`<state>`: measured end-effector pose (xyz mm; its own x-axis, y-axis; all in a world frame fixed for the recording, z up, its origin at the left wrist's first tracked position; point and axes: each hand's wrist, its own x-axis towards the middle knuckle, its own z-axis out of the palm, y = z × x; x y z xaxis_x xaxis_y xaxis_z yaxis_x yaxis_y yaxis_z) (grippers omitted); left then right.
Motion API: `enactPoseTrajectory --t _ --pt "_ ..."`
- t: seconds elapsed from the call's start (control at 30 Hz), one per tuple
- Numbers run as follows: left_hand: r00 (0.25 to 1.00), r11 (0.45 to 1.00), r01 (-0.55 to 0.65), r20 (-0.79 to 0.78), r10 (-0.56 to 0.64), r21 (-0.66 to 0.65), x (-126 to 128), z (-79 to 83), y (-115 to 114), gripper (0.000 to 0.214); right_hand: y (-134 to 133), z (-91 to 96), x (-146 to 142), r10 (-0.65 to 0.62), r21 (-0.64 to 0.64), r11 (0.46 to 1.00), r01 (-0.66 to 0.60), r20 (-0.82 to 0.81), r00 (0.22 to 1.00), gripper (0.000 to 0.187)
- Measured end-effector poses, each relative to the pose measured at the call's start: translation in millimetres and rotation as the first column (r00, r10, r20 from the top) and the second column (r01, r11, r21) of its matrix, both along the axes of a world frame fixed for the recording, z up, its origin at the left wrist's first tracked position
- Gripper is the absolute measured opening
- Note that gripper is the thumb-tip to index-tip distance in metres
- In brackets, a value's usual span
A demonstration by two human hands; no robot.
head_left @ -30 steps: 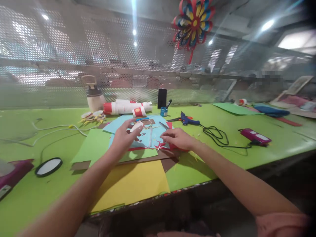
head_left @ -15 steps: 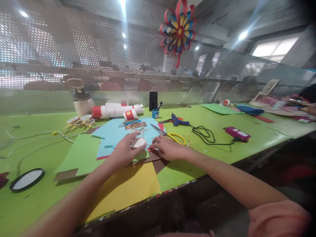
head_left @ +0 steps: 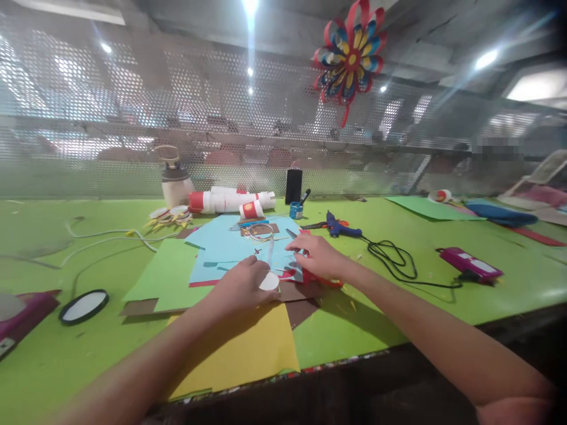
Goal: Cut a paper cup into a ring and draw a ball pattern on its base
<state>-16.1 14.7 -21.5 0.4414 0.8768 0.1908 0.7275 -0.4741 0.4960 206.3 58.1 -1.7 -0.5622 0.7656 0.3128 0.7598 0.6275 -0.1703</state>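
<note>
My left hand (head_left: 243, 287) is closed around a small white round object (head_left: 269, 281), held just above the yellow paper sheet (head_left: 239, 348). My right hand (head_left: 315, 255) rests fingers-down on the light blue paper (head_left: 221, 245), over the scissors (head_left: 296, 238), whose blades poke out beyond its fingers. Whether it grips the scissors is hidden. A wire ring (head_left: 260, 231) lies on the blue paper just beyond both hands.
Green table (head_left: 80, 260) with a green sheet (head_left: 166, 274), glue gun (head_left: 340, 226) with black cable (head_left: 392, 258), magenta box (head_left: 470, 262), black-rimmed round mirror (head_left: 84, 306), white-and-red tubes (head_left: 230, 202), white jug (head_left: 175, 180), blue pot (head_left: 295, 209). A paper flower (head_left: 349, 56) hangs on the perforated wall.
My left hand drew the white round object toward me, from the blue paper to the yellow sheet's edge. My right hand shifted over the scissors, covering their handles.
</note>
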Motion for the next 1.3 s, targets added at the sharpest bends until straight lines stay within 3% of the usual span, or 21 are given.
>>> enactPoseTrajectory --t 0.07,0.23,0.43,0.67,0.87,1.1,1.3 --pt "1.0 1.0 -0.03 -0.007 0.03 0.008 1 2.7 -6 0.027 20 2.5 0 -0.027 -0.013 1.0 0.027 0.04 0.999 0.015" --pt "0.998 0.997 -0.054 -0.032 0.056 0.046 8 5.4 -18 0.014 56 6.8 -6 -0.023 -0.012 1.0 0.026 0.203 0.979 0.023" --pt "0.998 0.997 -0.004 -0.065 0.009 0.071 9 3.6 -22 0.014 56 -6.5 -37 0.149 -0.038 0.989 -0.146 0.407 0.901 0.022" --pt "0.988 0.996 0.087 -0.13 -0.083 0.03 1 4.2 -18 0.007 58 -9.9 -38 0.11 0.044 0.988 -0.151 0.497 0.861 0.022" --pt "0.982 0.996 0.076 -0.179 -0.066 0.051 3 4.5 -14 0.009 60 -8.1 -36 0.095 0.033 0.991 -0.126 0.478 0.873 0.024" --pt "0.998 0.999 -0.019 -0.061 0.021 0.043 8 5.6 -18 0.011 62 -9.5 -39 0.078 0.011 0.996 -0.087 0.344 0.936 0.026" --pt "1.0 1.0 -0.026 0.002 0.026 0.012 6 0.4 -15 0.011 77 3.8 -17 -0.073 0.056 0.996 0.065 0.157 0.985 0.024"
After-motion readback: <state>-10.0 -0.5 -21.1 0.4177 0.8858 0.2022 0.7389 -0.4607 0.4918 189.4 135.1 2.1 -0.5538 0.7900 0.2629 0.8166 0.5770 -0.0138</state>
